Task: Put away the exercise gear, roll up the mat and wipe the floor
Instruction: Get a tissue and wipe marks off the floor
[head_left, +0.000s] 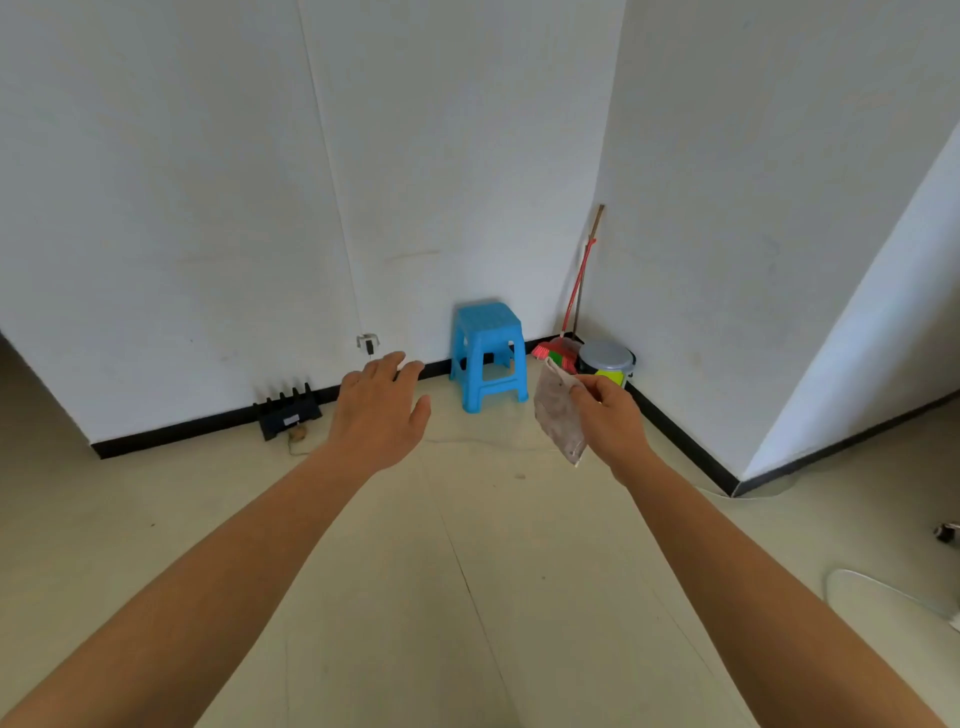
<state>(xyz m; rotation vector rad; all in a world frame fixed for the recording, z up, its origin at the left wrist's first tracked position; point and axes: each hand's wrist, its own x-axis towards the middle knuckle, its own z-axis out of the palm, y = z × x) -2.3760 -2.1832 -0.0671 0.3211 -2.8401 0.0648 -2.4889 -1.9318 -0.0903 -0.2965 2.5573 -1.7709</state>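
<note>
Reaching forward with left hand (382, 410) spread and empty, right hand (613, 415) pinching a grimy wipe (558, 415) above the floor (467, 571), near the far-right bin (605, 356). Seemingly near the end: nothing to stow or roll in view; probably only binning left.

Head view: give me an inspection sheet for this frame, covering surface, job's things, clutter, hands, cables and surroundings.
Surface: pale floor, a few dark specks.
Job's things: soiled grey cloth hanging from the right hand; no mat seen.
Clutter: black rack against the baseboard; blue stool, broom and lidded bin near the corner; white object at the right edge, cut off.
Hands: left hand open, above the floor; right hand pinches the cloth.
Cables: wall plug; thin cord on the floor by the rack.
Surroundings: white walls, black baseboard.
</note>
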